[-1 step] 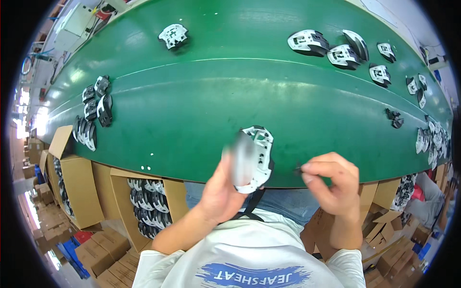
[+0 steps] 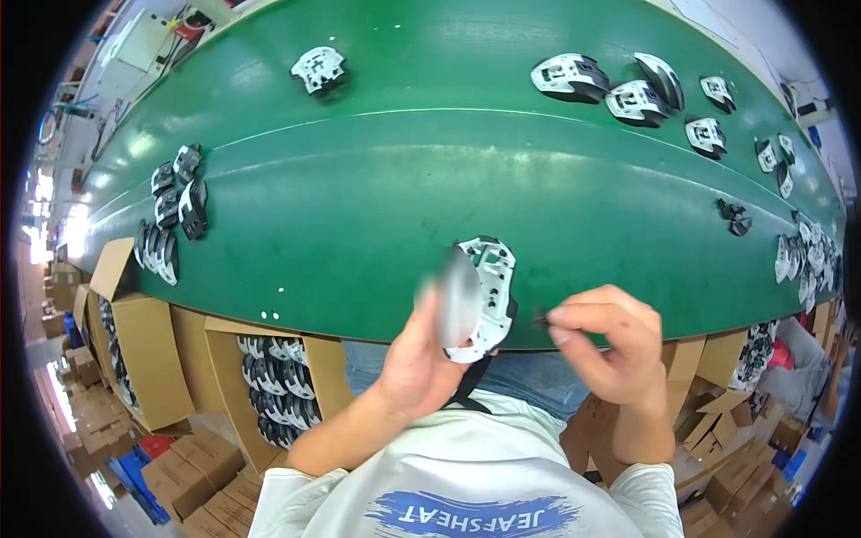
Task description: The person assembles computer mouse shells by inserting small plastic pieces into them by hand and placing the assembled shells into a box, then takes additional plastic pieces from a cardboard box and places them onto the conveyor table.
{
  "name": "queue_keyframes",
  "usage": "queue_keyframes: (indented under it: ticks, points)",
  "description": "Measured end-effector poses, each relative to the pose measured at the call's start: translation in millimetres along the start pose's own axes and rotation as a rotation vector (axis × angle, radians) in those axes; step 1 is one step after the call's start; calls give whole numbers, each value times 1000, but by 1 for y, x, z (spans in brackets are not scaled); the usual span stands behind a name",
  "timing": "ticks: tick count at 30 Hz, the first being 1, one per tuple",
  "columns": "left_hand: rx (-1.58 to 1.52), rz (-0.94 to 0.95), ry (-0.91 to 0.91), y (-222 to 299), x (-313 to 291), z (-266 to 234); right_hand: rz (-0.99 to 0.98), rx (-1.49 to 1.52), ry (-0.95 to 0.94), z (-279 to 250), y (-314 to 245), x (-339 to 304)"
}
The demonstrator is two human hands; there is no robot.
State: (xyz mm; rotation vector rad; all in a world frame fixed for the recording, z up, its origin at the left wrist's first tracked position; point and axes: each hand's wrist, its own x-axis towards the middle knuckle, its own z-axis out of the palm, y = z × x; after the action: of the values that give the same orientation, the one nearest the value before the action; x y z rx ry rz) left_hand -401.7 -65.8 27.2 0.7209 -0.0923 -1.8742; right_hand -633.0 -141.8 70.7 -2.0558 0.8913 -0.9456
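My left hand (image 2: 420,354) grips a white and black moulded plastic shell (image 2: 494,300) by its left side, upright above the front edge of the green table. Its inner face, with ribs and small holes, shows on the right; the left part is blurred. My right hand (image 2: 614,341) is to the right of the shell, thumb and forefinger pinched on a small dark part (image 2: 541,317). That part is too small and blurred to name, and it is apart from the shell.
The green table (image 2: 359,197) carries one shell (image 2: 318,70) at the far left, several shells (image 2: 637,103) at the far right, more shells (image 2: 166,202) at the left, and small black parts (image 2: 735,218) at the right. An open carton (image 2: 327,377) of shells stands below the front edge.
My right hand has moved slightly left with the small dark part, closer to the shell. The shell in my left hand has shifted slightly right.
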Motion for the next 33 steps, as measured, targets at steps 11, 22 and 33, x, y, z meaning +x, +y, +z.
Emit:
queue_keyframes:
  ticks: [11,22,33]
  points:
    - [225,-295,-48,3,6,24,-434,-474,-177,-15,-7,10]
    - [177,-272,38,-17,-4,33,-285,-448,-104,4,-4,-3]
    - [349,-211,-14,-21,-9,38,-289,-388,49,11,-5,-20]
